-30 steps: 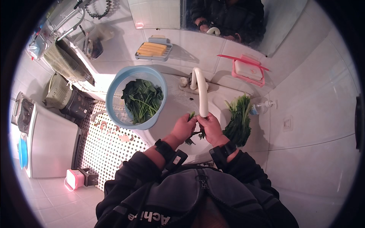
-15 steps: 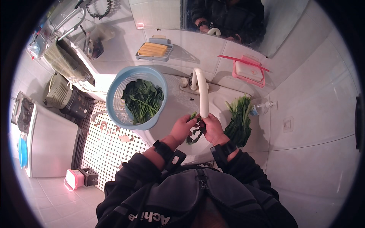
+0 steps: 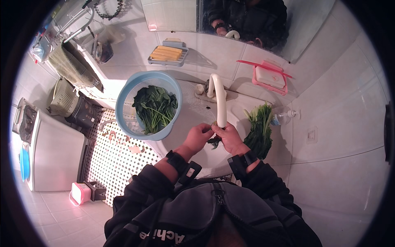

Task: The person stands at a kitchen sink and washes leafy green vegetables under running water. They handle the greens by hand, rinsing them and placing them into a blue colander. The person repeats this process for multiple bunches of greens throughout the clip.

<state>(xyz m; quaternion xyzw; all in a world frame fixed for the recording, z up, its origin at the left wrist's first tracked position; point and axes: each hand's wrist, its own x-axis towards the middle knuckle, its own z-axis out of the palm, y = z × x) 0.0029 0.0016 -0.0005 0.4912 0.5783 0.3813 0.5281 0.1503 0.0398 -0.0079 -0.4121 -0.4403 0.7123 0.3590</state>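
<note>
Your right hand (image 3: 230, 138) pinches a dark leafy green (image 3: 214, 143) near the spout end of the white faucet (image 3: 221, 105), over the sink (image 3: 192, 112) — leaf hanging below the fingertips. Your left hand (image 3: 198, 137) is just beside, fingers curled in; can't tell if they grip it too. To your left, a blue colander (image 3: 120, 106) with loose greens (image 3: 154, 108) inside. To your right, a bunch of greens (image 3: 261, 131) — clear pump bottle (image 3: 282, 117) beside it. Grey soap dish (image 3: 166, 63) on the wall behind.
</note>
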